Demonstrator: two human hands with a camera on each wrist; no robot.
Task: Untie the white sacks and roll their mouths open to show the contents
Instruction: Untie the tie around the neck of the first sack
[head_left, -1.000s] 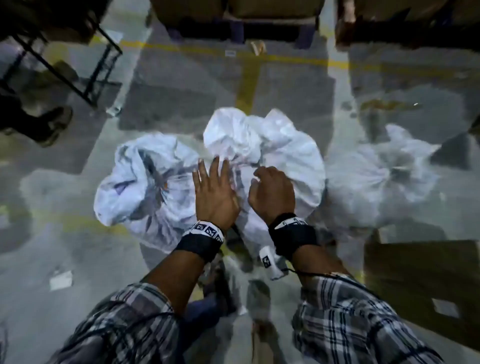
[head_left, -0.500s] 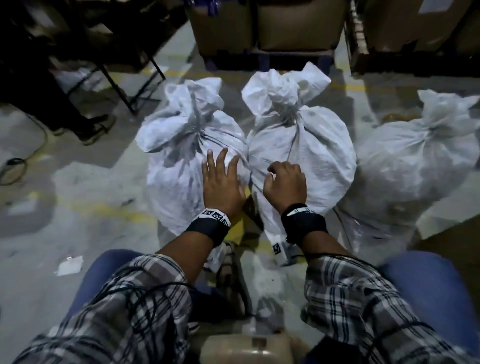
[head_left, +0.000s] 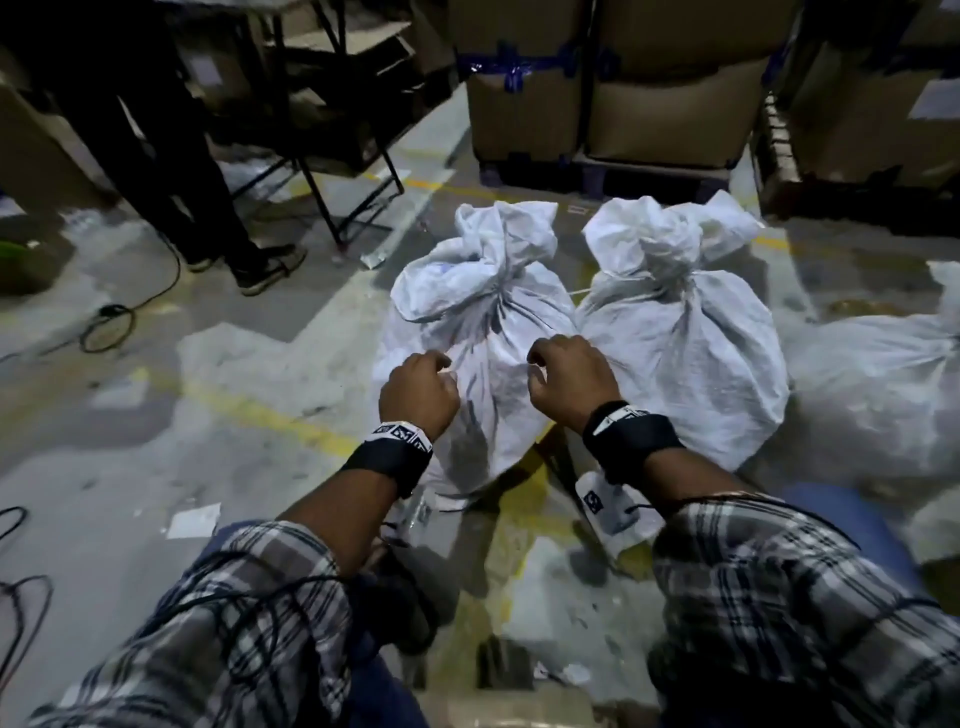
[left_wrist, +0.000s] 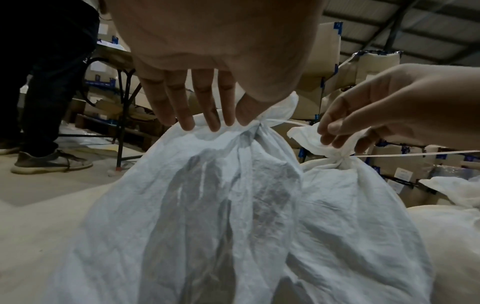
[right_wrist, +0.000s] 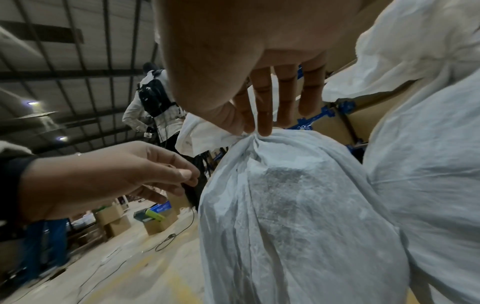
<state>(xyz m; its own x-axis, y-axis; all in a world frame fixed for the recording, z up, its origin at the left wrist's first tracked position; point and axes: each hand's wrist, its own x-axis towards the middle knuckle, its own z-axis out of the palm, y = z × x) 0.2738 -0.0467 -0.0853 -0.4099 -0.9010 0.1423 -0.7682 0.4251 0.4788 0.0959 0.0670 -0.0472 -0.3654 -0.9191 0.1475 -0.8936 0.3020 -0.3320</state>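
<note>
Three white sacks are standing on the concrete floor (head_left: 156, 415) with their mouths tied: the left sack (head_left: 483, 332), the middle sack (head_left: 685, 332) touching its right side, and a third sack (head_left: 872, 384) partly cut off at the right edge of the head view. The left hand (head_left: 418, 395) is hovering over the left sack's near left side, fingers curled downward; in the right wrist view its thumb and fingers are drawing together close beside the sack wall, but whether they are pinching anything cannot be told. The right hand (head_left: 566, 379) is hanging between the two nearer sacks with fingers bent; in the right wrist view its thumb and forefinger seem to be closing on a thin white tie string (right_wrist: 252, 107) above the gathered neck (right_wrist: 249, 137) of the left sack, though the grip is not plain. Dark contents are showing faintly through the sack fabric. Behind the sacks, cardboard boxes (head_left: 597, 93) are stacked, and a second person's legs (head_left: 171, 156) are standing beside a folding frame (head_left: 332, 171) at far left.
</note>
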